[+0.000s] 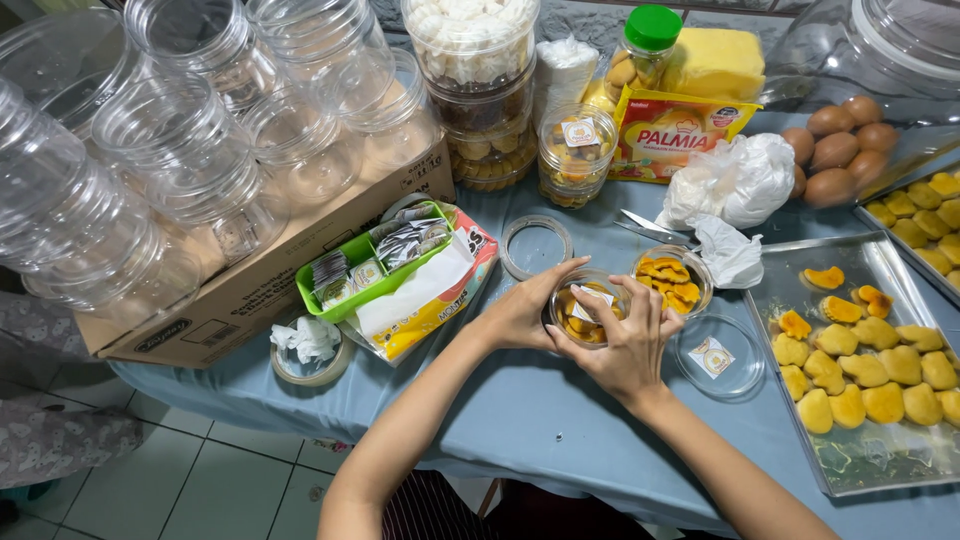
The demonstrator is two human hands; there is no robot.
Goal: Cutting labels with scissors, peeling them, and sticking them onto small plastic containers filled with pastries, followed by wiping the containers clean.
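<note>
Both hands, left (pixel 522 318) and right (pixel 622 345), cup a small clear jar (pixel 585 308) of cookies at table centre. Open jar (pixel 672 280) at two o'clock. Likely light, stiff, slippery; grip the sides.

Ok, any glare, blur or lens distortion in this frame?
Head view: even light, sharp on the hands, left hand and right hand, around the small jar; glare on the empty plastic jars; wide-angle bending at the edges; soft shadows on the metal tray.
</note>
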